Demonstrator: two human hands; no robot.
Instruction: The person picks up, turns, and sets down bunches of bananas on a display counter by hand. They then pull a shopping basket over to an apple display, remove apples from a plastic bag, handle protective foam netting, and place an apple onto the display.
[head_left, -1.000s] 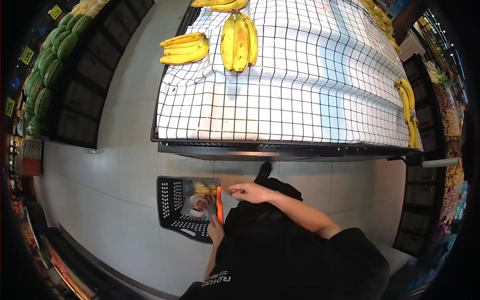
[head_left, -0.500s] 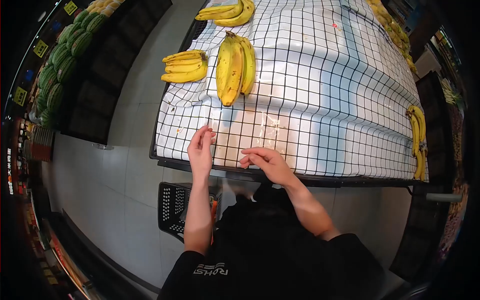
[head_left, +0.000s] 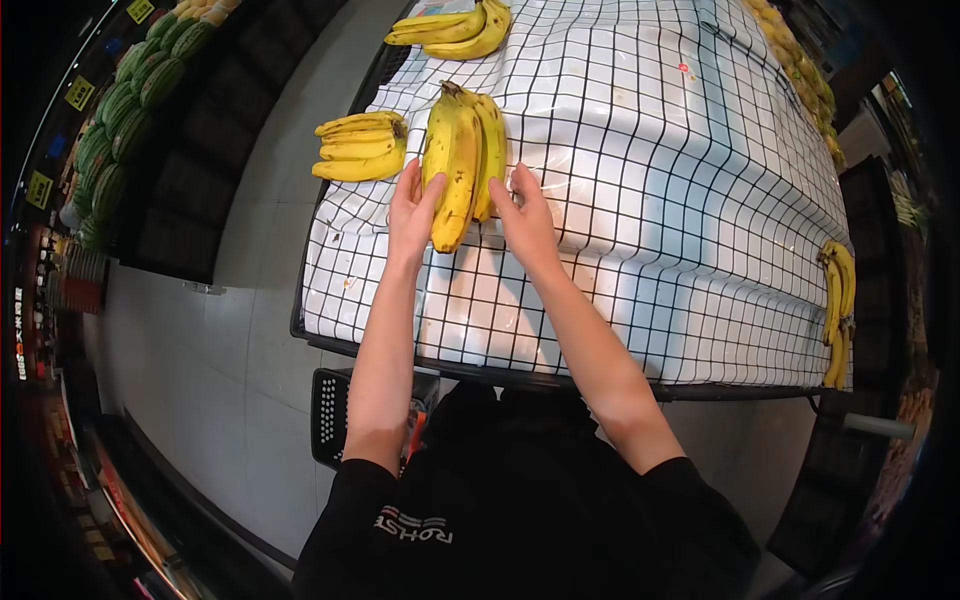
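Between my two hands lies a bunch of large yellow bananas (head_left: 455, 165), its stem end away from me and its tips toward me. Along its left side is my left hand (head_left: 410, 218), fingers spread, the thumb lying over the edge of the peel. My right hand (head_left: 527, 222) is on the other side with its fingers apart and its thumb at the right-hand banana. Whether either hand presses on the fruit I cannot tell. A smaller bunch of bananas (head_left: 358, 147) sits just left of my left hand.
A white checked cloth (head_left: 600, 250) with folds covers the stand. More bananas lie at the far left (head_left: 465, 30) and right edge (head_left: 838, 290). A black perforated basket (head_left: 328, 405) is below the front edge. Watermelons (head_left: 115, 145) fill the left shelf.
Both hands have reached forward from near the front edge to either side of the large banana bunch. The view has shifted slightly, so the stand appears lower.
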